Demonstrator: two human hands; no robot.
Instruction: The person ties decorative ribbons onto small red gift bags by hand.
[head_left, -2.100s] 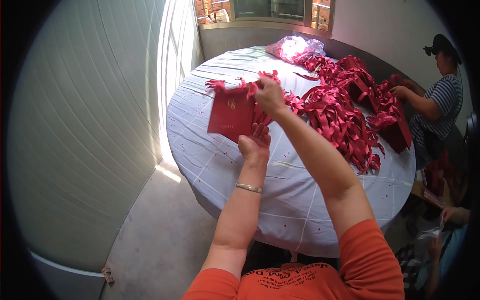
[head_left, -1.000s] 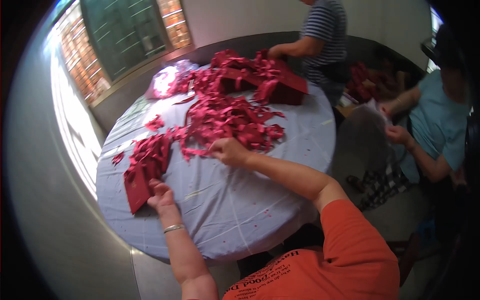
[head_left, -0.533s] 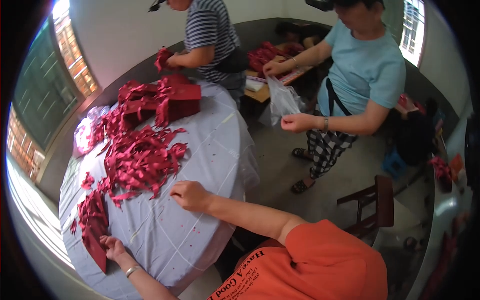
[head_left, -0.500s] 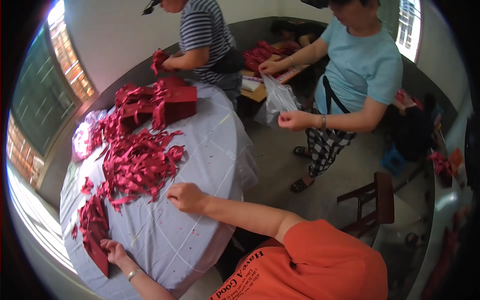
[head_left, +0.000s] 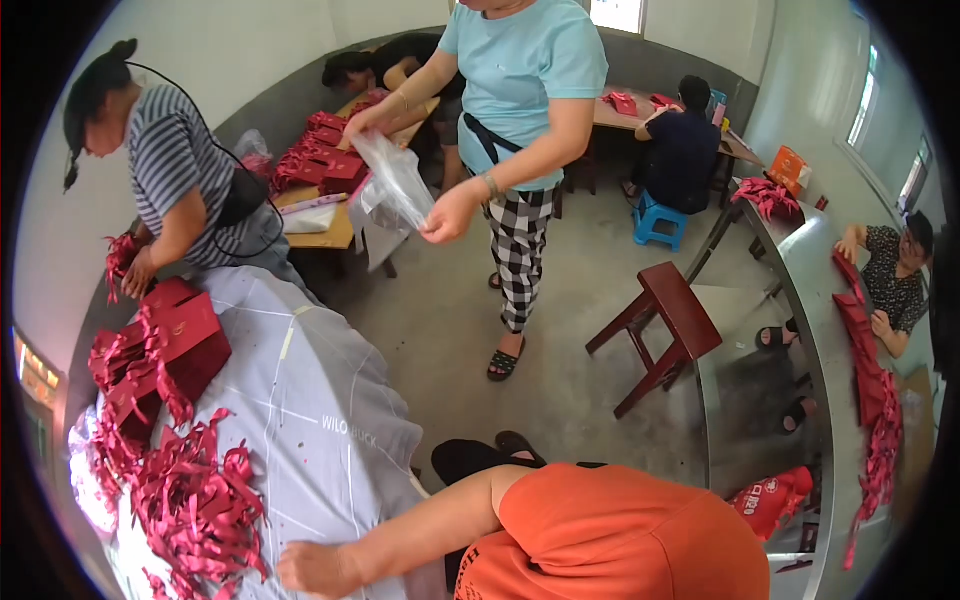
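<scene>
My right hand (head_left: 318,571) is low over the round table with its fingers curled in and nothing showing in them. The bare right arm reaches from my orange sleeve (head_left: 600,530). Beside the hand, to its left, lies a tangled heap of dark red ribbons (head_left: 200,505). Beyond the heap stand several dark red paper gift bags (head_left: 188,335) with ribbons draped over them. A pale grey-blue patterned tablecloth (head_left: 330,460) lies under these things. My left hand is out of view.
A person in light blue (head_left: 525,60) holds a clear plastic bag (head_left: 395,185). Another, in stripes (head_left: 175,160), handles red ribbons at the table's far end. A wooden stool (head_left: 665,320) and a blue stool (head_left: 658,228) stand on the floor. A metal-edged table (head_left: 790,265) runs along the right.
My view has swung right and up, so the table now sits lower left. My left hand, earlier on a red bag, has left the picture. My right hand stays curled near the ribbons.
</scene>
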